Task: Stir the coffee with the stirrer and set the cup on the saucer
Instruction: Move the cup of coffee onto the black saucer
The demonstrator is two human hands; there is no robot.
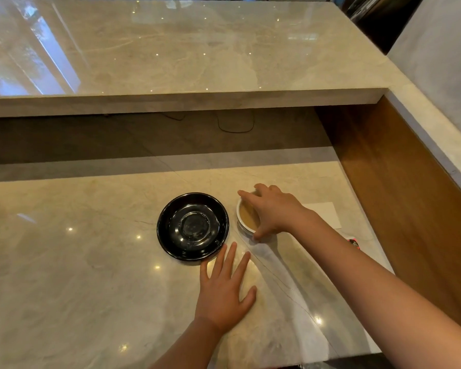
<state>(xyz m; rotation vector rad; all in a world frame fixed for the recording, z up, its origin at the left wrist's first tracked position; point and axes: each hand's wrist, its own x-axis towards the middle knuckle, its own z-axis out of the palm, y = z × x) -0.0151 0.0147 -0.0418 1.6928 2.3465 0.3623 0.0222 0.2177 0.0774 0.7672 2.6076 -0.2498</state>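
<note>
A right hand is gripping the white cup of coffee from above, fingers curled around its rim, just right of the empty black saucer. The left hand is lying flat, fingers spread wide, on the marble counter just in front of the saucer.

One glossy black round saucer sits on the pale marble tabletop. One white cup of light brown coffee. One white paper sheet. Two bare hands: left, right. One thin black cable.
</note>
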